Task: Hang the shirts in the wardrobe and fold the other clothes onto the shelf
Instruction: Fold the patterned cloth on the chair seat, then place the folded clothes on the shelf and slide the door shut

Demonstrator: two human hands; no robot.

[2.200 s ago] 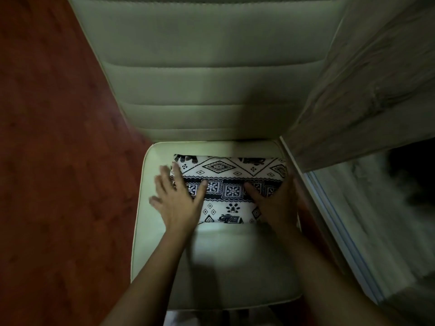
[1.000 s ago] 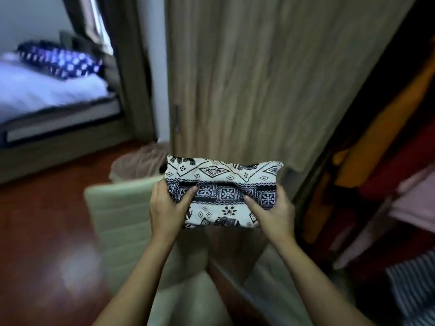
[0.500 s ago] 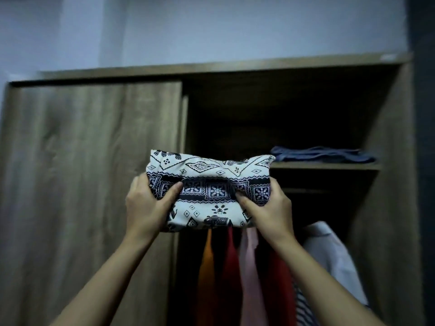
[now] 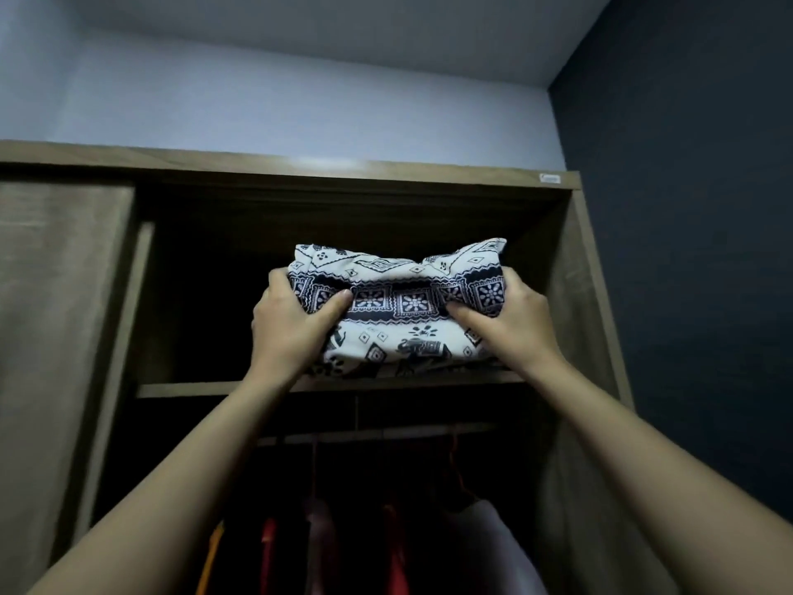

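A folded black-and-white patterned cloth is held up at the wardrobe's top shelf, its lower edge just over the shelf's front lip. My left hand grips its left end, thumb on top and fingers underneath. My right hand grips the right end the same way. Below the shelf, shirts in orange, red, pink and white hang from a rail. The blue clothes seen earlier on the shelf are hidden behind the cloth.
The wardrobe's sliding door covers the left half. Its right side panel stands against a dark wall. The shelf space left of the cloth is dark.
I lifted the folded cloth from the chair seat, turned to the wardrobe and raised it to the top shelf. Both hands keep the same hold.
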